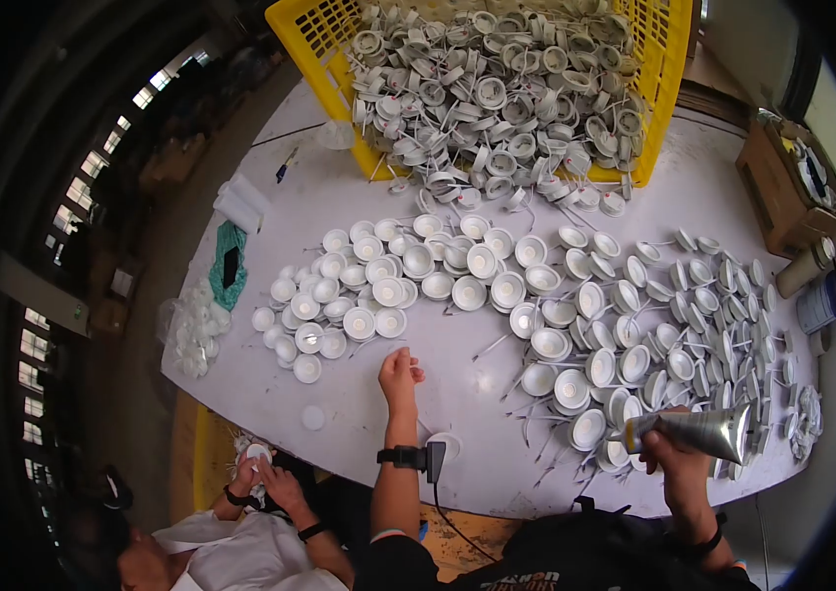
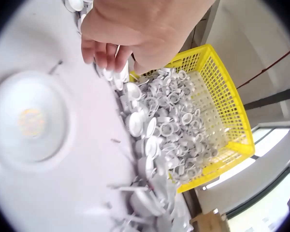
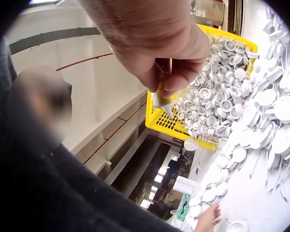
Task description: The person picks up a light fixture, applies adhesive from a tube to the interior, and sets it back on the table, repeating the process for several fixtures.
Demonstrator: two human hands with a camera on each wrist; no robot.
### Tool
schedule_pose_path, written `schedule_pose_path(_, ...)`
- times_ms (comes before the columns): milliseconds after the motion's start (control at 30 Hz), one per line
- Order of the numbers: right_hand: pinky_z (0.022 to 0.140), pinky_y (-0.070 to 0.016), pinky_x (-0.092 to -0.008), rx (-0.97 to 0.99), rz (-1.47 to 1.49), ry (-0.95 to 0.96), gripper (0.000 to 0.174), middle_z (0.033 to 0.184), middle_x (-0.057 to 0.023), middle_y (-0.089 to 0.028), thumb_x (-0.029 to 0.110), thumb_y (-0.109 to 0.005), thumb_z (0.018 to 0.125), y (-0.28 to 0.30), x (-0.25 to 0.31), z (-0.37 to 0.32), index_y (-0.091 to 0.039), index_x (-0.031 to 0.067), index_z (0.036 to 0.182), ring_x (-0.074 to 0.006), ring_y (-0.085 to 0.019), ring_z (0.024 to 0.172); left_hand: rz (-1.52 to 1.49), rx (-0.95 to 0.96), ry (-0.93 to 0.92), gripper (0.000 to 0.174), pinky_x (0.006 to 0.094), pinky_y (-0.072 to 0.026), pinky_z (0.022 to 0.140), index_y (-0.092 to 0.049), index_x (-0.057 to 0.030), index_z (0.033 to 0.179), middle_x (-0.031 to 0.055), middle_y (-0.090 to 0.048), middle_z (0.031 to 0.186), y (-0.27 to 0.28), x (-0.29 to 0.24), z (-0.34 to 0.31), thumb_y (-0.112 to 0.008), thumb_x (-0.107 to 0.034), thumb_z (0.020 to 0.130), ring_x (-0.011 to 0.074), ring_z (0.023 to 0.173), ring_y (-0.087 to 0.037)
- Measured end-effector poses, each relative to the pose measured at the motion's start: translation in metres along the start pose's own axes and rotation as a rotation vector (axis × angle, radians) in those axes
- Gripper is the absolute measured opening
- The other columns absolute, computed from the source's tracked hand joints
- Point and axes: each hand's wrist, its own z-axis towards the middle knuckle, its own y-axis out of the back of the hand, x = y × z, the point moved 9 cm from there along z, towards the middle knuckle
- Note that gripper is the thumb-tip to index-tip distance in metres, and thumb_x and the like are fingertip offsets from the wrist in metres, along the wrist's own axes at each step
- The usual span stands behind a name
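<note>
My right hand grips a silver tube above the lamps at the right, its nozzle pointing left. In the right wrist view, fingers and thumb of the right hand pinch the tube near its pale nozzle. Nothing shows in my left hand, which hovers over the table in front of the lamp pile; in the left wrist view the left hand has loosely bent fingers. Close to my left wrist, a single round white lamp lies on the table, its face up.
A yellow crate full of white ring-shaped parts stands at the back. Lamps with wires cover the right side. A cardboard box and cans are at the right edge. Another person sits at the lower left, handling a white part.
</note>
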Motion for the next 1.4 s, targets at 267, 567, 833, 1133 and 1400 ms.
schedule_pose_path(267,0.039,-0.0351,-0.019,-0.082,-0.051,0.005,0.019,0.065,-0.0045,-0.049,0.008,-0.056,0.071,0.008,-0.005,0.025,-0.045,0.002,0.086,-0.0088,-0.046,0.049,0.227,-0.302,0.095,0.028,0.0286,-0.0449,0.042,-0.053,0.0032,0.082,0.0111,-0.054,0.065,-0.007,-0.011,0.13,-0.057,-0.023,0.071,0.0144,0.048,-0.052)
schedule_pose_path(567,0.04,-0.0357,-0.0188,-0.168,-0.045,0.022,0.025,0.064,-0.0055,-0.05,0.013,-0.06,0.069,0.025,0.001,0.031,-0.046,0.0003,0.086,-0.0094,-0.046,0.047,-0.079,-0.09,0.078,0.032,0.0326,-0.0462,0.061,-0.048,0.0014,0.093,0.0143,-0.056,0.087,-0.035,-0.026,0.075,-0.05,-0.021,0.07,0.0245,0.075,-0.057)
schedule_pose_path(833,0.038,-0.0357,-0.0186,-0.11,0.053,0.178,0.03,0.063,-0.0067,-0.05,0.019,-0.062,0.07,0.039,0.028,-0.006,-0.046,0.0,0.087,-0.0098,-0.047,0.047,-0.535,0.885,0.427,0.044,0.0301,-0.0462,0.062,-0.031,-0.0019,0.118,0.0198,-0.047,0.107,-0.136,-0.048,-0.164,-0.038,-0.017,0.077,0.0253,0.082,-0.054)
schedule_pose_path(1133,0.052,-0.0414,-0.0272,0.086,-0.566,0.709,0.027,0.073,-0.005,-0.052,0.023,-0.066,0.066,0.051,0.091,-0.057,-0.055,0.0028,0.08,-0.0156,-0.05,0.06,-0.604,1.115,0.557,0.059,0.039,-0.0395,0.074,-0.018,-0.0067,0.128,0.0186,-0.04,0.115,-0.19,-0.065,-0.338,-0.027,-0.045,0.083,0.0278,0.105,-0.04)
schedule_pose_path(1400,0.054,-0.0406,-0.0303,0.292,-0.66,0.585,0.015,0.066,-0.0091,-0.055,0.009,-0.063,0.059,0.049,0.097,-0.058,-0.056,0.0036,0.071,-0.0216,-0.052,0.063,-0.651,1.111,0.731,0.053,0.0452,-0.039,0.079,-0.023,-0.0043,0.125,0.0132,-0.034,0.123,-0.196,-0.051,-0.382,-0.026,-0.039,0.085,0.0287,0.105,-0.041)
